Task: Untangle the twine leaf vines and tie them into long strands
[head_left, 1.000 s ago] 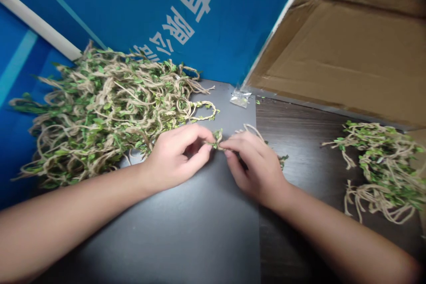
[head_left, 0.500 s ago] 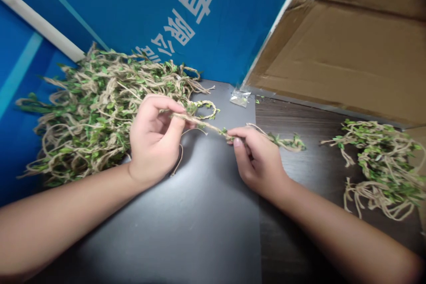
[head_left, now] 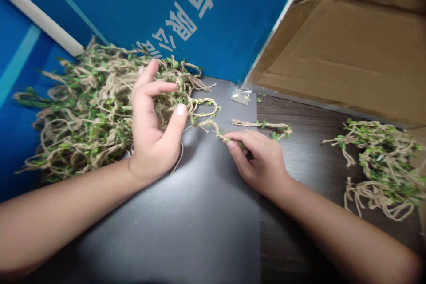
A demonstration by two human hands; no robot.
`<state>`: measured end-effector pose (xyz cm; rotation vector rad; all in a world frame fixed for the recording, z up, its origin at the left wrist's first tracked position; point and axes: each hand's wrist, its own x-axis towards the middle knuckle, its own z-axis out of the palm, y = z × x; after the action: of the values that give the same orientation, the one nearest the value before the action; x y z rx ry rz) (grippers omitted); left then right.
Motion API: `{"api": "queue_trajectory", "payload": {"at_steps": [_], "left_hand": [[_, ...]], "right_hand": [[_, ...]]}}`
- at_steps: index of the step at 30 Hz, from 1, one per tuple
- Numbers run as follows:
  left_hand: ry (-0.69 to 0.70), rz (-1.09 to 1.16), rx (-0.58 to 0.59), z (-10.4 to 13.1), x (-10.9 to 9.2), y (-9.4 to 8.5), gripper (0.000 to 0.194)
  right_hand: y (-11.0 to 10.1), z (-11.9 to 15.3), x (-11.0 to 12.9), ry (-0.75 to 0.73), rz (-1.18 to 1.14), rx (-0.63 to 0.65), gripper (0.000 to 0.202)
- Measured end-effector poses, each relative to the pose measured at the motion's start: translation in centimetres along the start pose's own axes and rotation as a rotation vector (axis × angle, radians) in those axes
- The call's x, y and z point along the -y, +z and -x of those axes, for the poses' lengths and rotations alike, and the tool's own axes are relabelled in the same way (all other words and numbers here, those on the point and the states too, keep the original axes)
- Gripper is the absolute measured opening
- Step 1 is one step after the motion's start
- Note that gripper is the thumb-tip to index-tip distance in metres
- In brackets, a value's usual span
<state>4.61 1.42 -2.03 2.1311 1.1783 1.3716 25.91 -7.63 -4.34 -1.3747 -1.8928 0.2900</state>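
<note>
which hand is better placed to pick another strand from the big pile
Probably the left hand: its fingers are spread, holding nothing visible, right by the big pile. The right hand is farther off and pinches a leafy strand.

A tangled green-and-tan twine heap (head_left: 96, 106) lies over left, a smaller green-and-tan twine pile (head_left: 388, 162) right, before flat brown cardboard (head_left: 359, 53).

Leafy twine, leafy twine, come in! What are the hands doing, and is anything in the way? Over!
Left hand open, holding nothing. Right hand pinching leafy twine. Big tangled pile just beyond left hand, might snag.
</note>
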Motion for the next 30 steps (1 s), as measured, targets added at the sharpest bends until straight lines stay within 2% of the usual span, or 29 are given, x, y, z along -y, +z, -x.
{"api": "queue_trajectory", "payload": {"at_steps": [5,7,10,14,18,20,24,27,30], "left_hand": [[0.006,0.013,-0.062,0.2,-0.5,-0.4,0.031],[0.052,-0.006,-0.058,0.5,-0.7,-0.5,0.031],[0.163,-0.03,0.013,0.9,-0.9,-0.8,0.026],[0.361,-0.021,0.219,1.1,-1.3,-1.2,0.026],[0.518,-0.042,0.21,0.7,-1.4,-1.1,0.027],[0.559,0.021,0.278,0.7,-1.4,-0.9,0.024],[0.513,0.044,0.526,1.1,-1.1,-0.2,0.012],[0.41,-0.037,0.587,1.3,-0.9,0.2,0.009],[0.345,-0.065,0.595,1.2,-0.7,0.3,0.012]], "right_hand": [[0.0,-0.1,0.0,0.007,-0.022,0.022,0.01],[0.0,-0.2,-0.1,0.008,-0.016,0.025,0.013],[0.0,-0.3,-0.1,-0.011,-0.005,0.017,0.018],[0.2,-0.2,-0.3,-0.039,0.01,-0.007,0.022],[0.2,-0.1,-0.2,-0.036,-0.009,-0.024,0.028],[0.2,0.0,0.0,-0.04,-0.011,-0.015,0.023],[-0.1,-0.1,0.4,-0.084,-0.011,-0.007,0.005],[-0.2,-0.3,0.5,-0.096,-0.034,-0.007,0.004],[-0.2,-0.3,0.6,-0.088,-0.047,-0.004,0.005]]}}
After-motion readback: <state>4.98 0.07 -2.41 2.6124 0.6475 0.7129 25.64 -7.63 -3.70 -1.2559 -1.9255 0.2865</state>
